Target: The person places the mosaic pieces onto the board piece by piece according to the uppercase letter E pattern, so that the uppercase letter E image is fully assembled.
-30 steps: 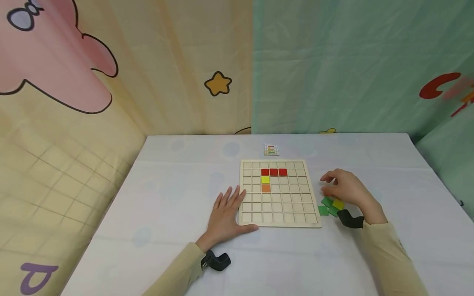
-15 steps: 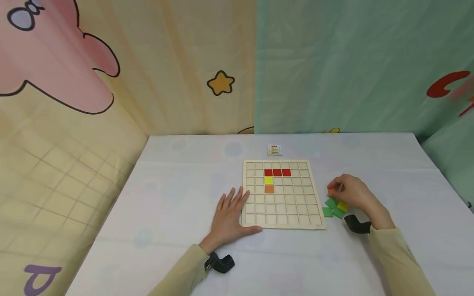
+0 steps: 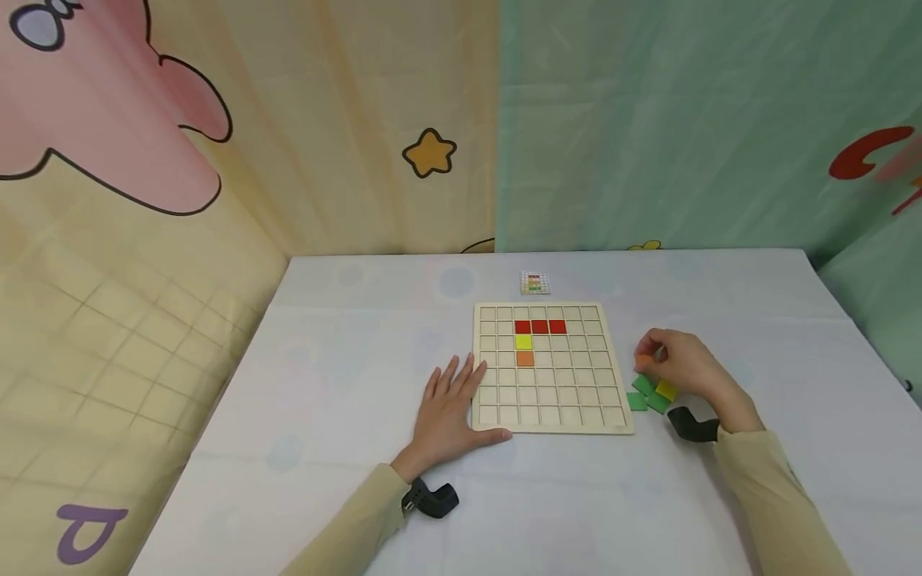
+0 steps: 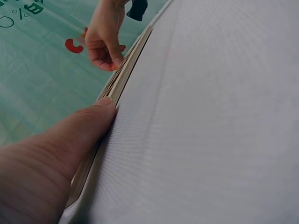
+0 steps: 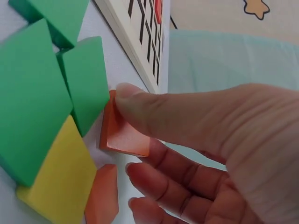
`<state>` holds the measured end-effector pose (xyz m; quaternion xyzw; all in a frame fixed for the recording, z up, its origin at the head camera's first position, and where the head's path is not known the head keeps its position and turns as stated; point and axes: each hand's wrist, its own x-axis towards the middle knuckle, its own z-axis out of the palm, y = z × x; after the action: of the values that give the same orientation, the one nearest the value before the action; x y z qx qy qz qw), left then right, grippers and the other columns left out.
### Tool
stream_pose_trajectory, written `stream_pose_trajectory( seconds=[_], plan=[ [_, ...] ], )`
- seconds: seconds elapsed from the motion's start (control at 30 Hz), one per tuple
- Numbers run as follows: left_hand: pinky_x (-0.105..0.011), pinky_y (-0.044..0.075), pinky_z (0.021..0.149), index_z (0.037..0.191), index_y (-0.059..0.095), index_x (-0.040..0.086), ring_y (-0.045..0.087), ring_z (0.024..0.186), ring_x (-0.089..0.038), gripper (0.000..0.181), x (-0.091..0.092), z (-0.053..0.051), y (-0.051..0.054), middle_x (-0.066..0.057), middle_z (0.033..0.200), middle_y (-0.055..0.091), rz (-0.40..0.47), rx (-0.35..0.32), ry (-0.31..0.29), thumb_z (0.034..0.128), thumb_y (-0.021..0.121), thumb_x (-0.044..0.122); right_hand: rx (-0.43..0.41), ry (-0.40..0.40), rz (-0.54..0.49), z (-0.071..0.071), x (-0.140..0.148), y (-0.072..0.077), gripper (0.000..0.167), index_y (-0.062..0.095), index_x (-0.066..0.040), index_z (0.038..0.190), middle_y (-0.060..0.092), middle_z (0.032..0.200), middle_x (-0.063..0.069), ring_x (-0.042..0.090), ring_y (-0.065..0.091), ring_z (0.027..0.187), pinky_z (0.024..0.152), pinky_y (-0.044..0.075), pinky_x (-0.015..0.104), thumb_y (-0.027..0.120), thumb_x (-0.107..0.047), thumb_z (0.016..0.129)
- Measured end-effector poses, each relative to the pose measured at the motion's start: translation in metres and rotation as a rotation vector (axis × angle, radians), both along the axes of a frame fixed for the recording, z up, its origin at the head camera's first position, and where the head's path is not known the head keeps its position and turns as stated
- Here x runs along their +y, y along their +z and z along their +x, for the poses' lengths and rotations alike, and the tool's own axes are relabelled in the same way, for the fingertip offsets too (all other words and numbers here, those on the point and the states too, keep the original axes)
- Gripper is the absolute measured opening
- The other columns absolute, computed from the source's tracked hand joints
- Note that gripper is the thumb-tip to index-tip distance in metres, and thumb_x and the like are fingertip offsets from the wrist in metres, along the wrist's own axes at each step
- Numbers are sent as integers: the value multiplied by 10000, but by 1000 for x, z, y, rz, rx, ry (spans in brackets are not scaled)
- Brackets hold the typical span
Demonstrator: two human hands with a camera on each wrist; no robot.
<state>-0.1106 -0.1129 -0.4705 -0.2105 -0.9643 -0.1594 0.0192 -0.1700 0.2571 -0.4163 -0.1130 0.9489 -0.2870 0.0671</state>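
My right hand (image 3: 680, 364) pinches an orange square tile (image 5: 125, 135) between thumb and fingers, right of the wooden grid board (image 3: 569, 396). Close beside it lie several green tiles (image 5: 86, 84), a yellow tile (image 5: 60, 172) and another orange tile (image 5: 103, 193), the last seen only in the right wrist view. With fingers spread, my left hand (image 3: 444, 408) rests at the board's lower left corner, its thumb along the front edge. On the board sit three red tiles (image 3: 540, 327) in a row, with one yellow tile (image 3: 523, 342) and one orange tile (image 3: 525, 359) below the leftmost.
A small card (image 3: 535, 283) printed with a coloured grid pattern lies behind the board. The white-covered table (image 3: 324, 360) meets printed curtains (image 3: 648, 120) at the back and sides. Each wrist wears a black camera mount (image 3: 435, 500).
My right hand has closed its thumb and fingers on an orange tile beside the green ones. The left hand stays at the board, and the whole view has shifted slightly.
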Motion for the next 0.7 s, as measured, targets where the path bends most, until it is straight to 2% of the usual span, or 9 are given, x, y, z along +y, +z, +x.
stream_pose_trajectory(
  seconds=[0.27,0.43,0.7],
  plan=[
    [-435,23,1127,1524,215,149,39,1433,-245,1054,-4,-3,0,-42,1576,129,-15,-4,1,736,570,752,39,-8,-45,-2,-9,-1,110,626,-61,869,605,831,50,197,481,671,566,415,317,724,-103,839],
    [-435,20,1128,1525,211,145,34,1434,-244,1058,-4,-3,0,-41,1576,127,-11,-2,1,736,569,753,101,-10,-132,0,-23,-3,101,633,-67,894,594,820,42,194,491,636,529,413,304,712,-119,858],
    [-433,2,1126,1524,208,137,19,1434,-245,1055,1,-1,0,-47,1575,118,16,-29,0,740,591,730,108,82,-271,0,-64,-7,144,643,-82,874,583,740,-2,165,533,615,553,449,267,756,-156,824]
  ],
)
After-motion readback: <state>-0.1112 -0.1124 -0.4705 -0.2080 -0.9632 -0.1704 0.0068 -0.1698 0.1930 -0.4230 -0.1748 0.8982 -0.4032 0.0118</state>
